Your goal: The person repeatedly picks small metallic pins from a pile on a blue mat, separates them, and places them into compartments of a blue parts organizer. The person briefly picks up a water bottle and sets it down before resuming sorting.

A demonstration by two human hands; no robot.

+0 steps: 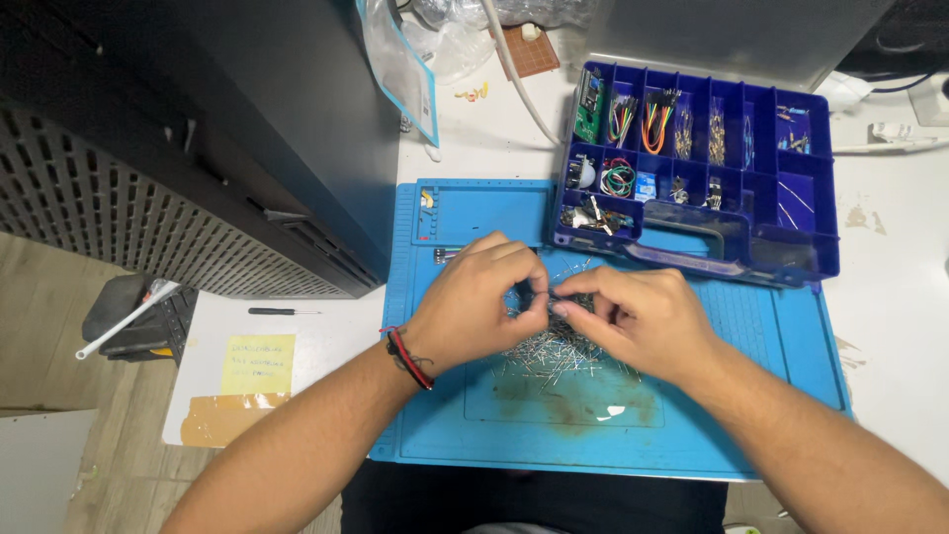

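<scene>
Both hands meet over the middle of a blue work mat [465, 425]. My left hand [479, 302] and my right hand [633, 316] pinch one small dark part [547, 294] between their fingertips; what kind of part it is I cannot tell. Under the hands lies a heap of thin metal pins or leads [554, 356], spread over the mat. A red and black band sits on my left wrist [407, 358].
A dark blue compartment box [781, 262] with wires and small electronic parts stands at the mat's back right. A black cabinet [247, 119] fills the left. A yellow note [257, 364], brown tape and a small screwdriver [282, 311] lie on the white table to the left.
</scene>
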